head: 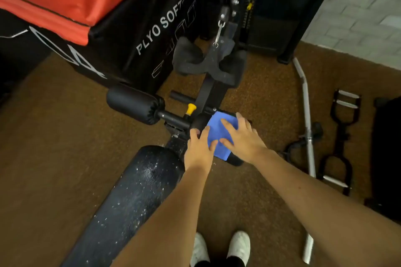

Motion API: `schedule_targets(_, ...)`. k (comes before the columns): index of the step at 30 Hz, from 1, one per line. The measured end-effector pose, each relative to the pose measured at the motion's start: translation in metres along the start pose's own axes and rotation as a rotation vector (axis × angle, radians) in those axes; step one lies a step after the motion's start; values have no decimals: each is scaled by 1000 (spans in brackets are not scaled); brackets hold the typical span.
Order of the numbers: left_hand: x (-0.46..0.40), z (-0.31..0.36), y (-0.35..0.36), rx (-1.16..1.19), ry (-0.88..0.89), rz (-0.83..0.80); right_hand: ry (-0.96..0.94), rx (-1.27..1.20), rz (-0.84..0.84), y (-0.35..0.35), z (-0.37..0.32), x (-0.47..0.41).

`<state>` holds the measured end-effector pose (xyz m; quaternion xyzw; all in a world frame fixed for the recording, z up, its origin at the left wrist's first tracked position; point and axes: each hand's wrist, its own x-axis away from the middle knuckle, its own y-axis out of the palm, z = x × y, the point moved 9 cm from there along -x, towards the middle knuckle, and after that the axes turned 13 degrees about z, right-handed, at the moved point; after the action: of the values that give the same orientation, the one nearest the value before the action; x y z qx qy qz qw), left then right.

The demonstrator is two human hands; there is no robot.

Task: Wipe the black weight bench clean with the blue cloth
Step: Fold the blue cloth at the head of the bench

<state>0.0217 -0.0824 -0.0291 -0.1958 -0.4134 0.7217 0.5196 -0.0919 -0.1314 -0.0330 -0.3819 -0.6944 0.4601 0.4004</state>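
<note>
The black weight bench (134, 193) runs from bottom left toward the centre, its pad speckled with white dust. At its far end a blue cloth (217, 132) lies draped over the right foam roller, which is mostly hidden beneath it. My left hand (198, 147) rests on the cloth's left edge with its fingers curled over the roller's end. My right hand (243, 136) presses flat on the cloth's right side with fingers spread.
The left foam roller (135, 103) and a yellow adjustment knob (191, 109) sit just beyond my hands. A black and red plyo box (121, 28) stands behind. A silver curl bar (307, 119) and cable handles (345, 128) lie on the brown floor at right.
</note>
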Motion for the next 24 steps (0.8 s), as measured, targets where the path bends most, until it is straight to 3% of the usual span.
schedule_targets(6, 4, -5, 6, 341, -183, 30, 75, -132, 13, 8, 5, -6)
schedule_targets(10, 5, -8, 9, 505, -353, 84, 30, -161, 142, -1, -1, -9)
schedule_targets(15, 6, -22, -1, 548, -410, 169, 62, -413, 424, -24, -16, -4)
schedule_targets(18, 16, -39, -22, 592, -448, 263, 67, -611, 410, -17, -40, 0)
schedule_targets(24, 32, -106, -53, 474, -433, 382, 76, -737, 387, 16, -103, 18)
